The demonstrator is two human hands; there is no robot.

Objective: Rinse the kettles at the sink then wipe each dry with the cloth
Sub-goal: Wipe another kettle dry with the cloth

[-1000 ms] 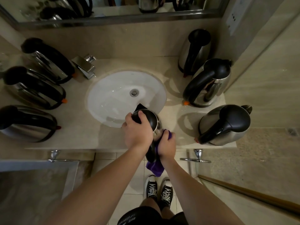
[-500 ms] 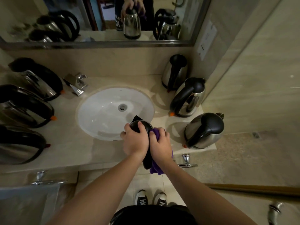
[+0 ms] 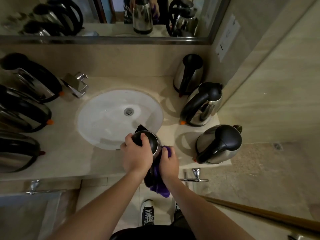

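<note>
A steel kettle with a black lid (image 3: 150, 138) stands at the counter's front edge, just in front of the white sink (image 3: 110, 118). My left hand (image 3: 136, 155) grips its lid from above. My right hand (image 3: 168, 163) presses a purple cloth (image 3: 160, 185) against the kettle's right side, fingers curled round the cloth. The kettle's lower body and handle are mostly hidden behind my hands. Three more steel kettles stand right of the sink: one at the back (image 3: 189, 73), a middle one (image 3: 203, 103) and a front one (image 3: 219, 144).
Three kettles lie along the left counter: a back kettle (image 3: 32, 78), a middle kettle (image 3: 22, 111) and a front kettle (image 3: 17, 151). A chrome tap (image 3: 76, 84) sits behind the sink on the left. A mirror (image 3: 103, 16) spans the wall. A towel rail (image 3: 195, 177) juts out below the counter.
The view tilted up, then dropped back slightly. My right hand with the cloth shifted up against the kettle's side, then slightly lower; my left hand kept its grip on the lid.
</note>
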